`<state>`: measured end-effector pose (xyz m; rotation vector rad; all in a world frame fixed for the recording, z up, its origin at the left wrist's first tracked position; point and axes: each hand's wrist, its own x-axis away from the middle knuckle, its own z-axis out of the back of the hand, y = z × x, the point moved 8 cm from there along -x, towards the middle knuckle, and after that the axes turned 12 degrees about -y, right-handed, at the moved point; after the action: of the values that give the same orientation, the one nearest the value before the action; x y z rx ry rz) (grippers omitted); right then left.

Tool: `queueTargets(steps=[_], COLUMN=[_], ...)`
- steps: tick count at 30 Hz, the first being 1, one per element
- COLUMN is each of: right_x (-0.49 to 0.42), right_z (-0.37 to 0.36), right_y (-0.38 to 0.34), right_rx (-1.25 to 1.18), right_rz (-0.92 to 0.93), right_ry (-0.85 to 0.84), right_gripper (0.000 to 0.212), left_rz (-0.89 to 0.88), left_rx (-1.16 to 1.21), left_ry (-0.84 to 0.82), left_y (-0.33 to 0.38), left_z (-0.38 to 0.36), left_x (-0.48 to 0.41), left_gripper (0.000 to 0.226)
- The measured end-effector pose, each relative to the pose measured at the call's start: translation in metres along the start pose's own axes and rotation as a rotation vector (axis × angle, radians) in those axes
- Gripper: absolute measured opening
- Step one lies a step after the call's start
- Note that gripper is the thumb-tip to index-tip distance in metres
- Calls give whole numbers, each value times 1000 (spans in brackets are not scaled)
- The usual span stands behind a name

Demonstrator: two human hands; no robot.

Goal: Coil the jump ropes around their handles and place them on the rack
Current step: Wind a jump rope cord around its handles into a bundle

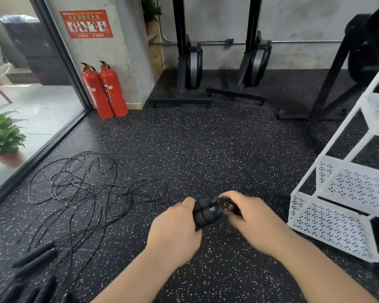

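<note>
speckled gym floor (206, 149), left grip (175, 232) curled round paired black handles (208, 212), right grip (256, 224) pinching their far end

Two red extinguishers (105, 90) by wall; potted plant (3, 136) left; black machines (189, 68) behind.

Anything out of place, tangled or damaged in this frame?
Yes: loose jump ropes lie tangled on the floor at left, their handles scattered at bottom left, apart from the white rack. The left hand and right hand grip one coiled jump rope. No damage visible.
</note>
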<state>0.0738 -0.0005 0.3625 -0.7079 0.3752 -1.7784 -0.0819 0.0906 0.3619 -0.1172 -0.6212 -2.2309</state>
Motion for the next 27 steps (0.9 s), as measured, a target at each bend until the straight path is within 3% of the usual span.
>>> queueTargets(steps=[2, 5, 9, 12, 17, 19, 21, 22, 25, 27], right_x=[1, 6, 17, 21, 9, 1, -6, -8, -9, -8], right_z=[13, 31, 57, 61, 27, 4, -19, -28, -35, -31], right_y=[3, 7, 8, 2, -5, -10, -9, -7, -8, -11], right_rx=[-34, -57, -148, -150, -133, -98, -2, 46, 115, 76], right_rz=[40, 65, 121, 123, 38, 37, -18, -67, -137, -127], right_ry=[27, 101, 241, 301, 290, 230, 120, 54, -59, -46], right_gripper=[5, 23, 21, 22, 28, 29, 15, 22, 34, 35], left_rz=[37, 68, 92, 43, 7, -47, -95, -104, -60, -22], left_rx=[210, 599, 1187, 1468, 1476, 1405, 1373, 1365, 1392, 1486], left_ry=[10, 81, 252, 297, -1, -110, -215, -256, -290, -266], left_y=[-10, -26, -48, -48, -20, -6, 8, 13, 17, 14], left_z=[5, 14, 29, 34, 0, -12, -24, -29, -42, -45], left_x=[-3, -7, -8, -6, -8, -6, -3, -2, -2, -5], left_gripper=[21, 17, 23, 25, 18, 14, 14, 18, 33, 26])
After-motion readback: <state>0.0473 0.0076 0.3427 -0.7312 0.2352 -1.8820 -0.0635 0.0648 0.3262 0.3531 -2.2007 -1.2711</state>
